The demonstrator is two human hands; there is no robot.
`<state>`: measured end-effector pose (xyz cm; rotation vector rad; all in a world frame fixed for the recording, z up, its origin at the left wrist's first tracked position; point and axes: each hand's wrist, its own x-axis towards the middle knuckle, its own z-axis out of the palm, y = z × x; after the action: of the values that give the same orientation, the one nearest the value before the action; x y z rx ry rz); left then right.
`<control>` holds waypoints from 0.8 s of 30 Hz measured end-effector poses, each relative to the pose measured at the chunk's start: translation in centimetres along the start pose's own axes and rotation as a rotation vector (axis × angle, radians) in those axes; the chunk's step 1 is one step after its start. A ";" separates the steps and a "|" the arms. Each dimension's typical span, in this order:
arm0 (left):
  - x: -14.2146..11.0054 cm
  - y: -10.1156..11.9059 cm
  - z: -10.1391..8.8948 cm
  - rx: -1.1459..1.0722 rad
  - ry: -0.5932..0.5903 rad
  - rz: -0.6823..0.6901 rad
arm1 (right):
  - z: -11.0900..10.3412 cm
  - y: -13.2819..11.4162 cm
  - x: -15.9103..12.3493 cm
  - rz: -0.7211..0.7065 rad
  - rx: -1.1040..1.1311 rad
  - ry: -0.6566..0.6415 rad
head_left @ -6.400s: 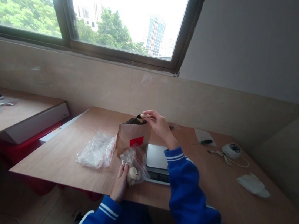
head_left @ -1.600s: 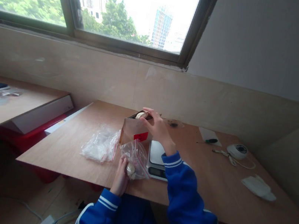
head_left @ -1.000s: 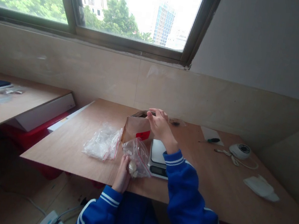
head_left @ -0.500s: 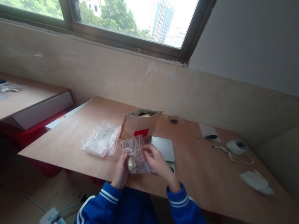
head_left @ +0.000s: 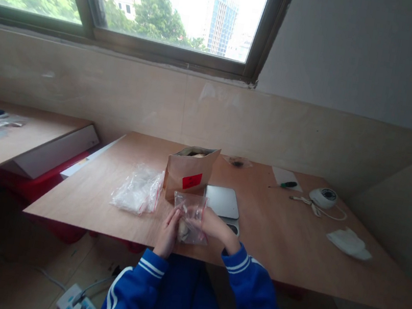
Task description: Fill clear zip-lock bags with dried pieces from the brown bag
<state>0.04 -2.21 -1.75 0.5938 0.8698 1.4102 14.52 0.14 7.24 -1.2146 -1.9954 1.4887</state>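
Observation:
My left hand (head_left: 168, 229) grips the left side of a clear zip-lock bag (head_left: 194, 233) near the table's front edge. A pale lump (head_left: 183, 232) shows inside the bag; its kind is unclear. My right hand (head_left: 214, 225) is at the bag's right side, its fingers bent and partly covered by the clear plastic. Just behind the bag stands an open brown paper pouch (head_left: 176, 173) with a red label and pale contents at its mouth. A small digital scale (head_left: 222, 202) with a silver plate lies behind my right hand.
Left of the pouch lies a heap of clear zip-lock bags (head_left: 134, 193). Toward the right are a screwdriver (head_left: 288, 185) on paper, a white dome camera (head_left: 322, 197) with its cable, and a white crumpled wrapper (head_left: 349, 243). A small bag with dark contents (head_left: 237, 163) lies near the wall.
My right hand has moved down and left from the bag's upper edge, and its fingers now show through the plastic. The bag stands more upright. The view has shifted slightly.

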 end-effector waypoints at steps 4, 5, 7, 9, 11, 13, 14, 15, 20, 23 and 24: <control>0.1 -0.2 -0.2 0.057 0.013 0.024 | 0.0 0.3 -0.5 -0.099 -0.183 -0.004; 0.1 -0.2 -0.2 0.071 0.015 0.024 | 0.0 0.3 -0.6 -0.113 -0.213 0.005; 0.0 0.0 -0.1 0.091 0.012 0.019 | 0.3 0.4 -0.8 -0.143 -0.234 0.015; -0.1 0.2 0.0 0.090 0.009 0.015 | 0.5 0.3 -0.9 -0.189 -0.234 0.009; -0.2 0.4 0.1 0.071 0.011 0.009 | 0.7 0.2 -0.9 -0.223 -0.233 0.019; -0.3 0.5 0.3 0.044 0.011 -0.005 | 0.7 0.1 -0.8 -0.222 -0.237 0.039; -0.3 0.5 0.4 0.029 0.013 -0.017 | 0.7 0.1 -0.8 -0.219 -0.239 0.049; -0.3 0.5 0.4 0.012 0.015 -0.029 | 0.6 0.1 -0.9 -0.213 -0.241 0.058; -0.1 0.5 0.4 -0.063 0.102 -0.037 | -0.1 0.1 -1.9 -0.156 -0.208 0.224; 0.1 0.7 0.2 -0.093 0.125 -0.046 | -1.1 -0.2 -3.0 -0.148 -0.102 0.348; 0.1 0.8 0.2 -0.107 0.120 -0.054 | -1.6 -0.4 -3.4 -0.154 -0.059 0.381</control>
<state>-0.28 -2.01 -1.05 0.4052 0.8926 1.4446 17.42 -1.65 8.85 -1.2291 -1.8359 1.0414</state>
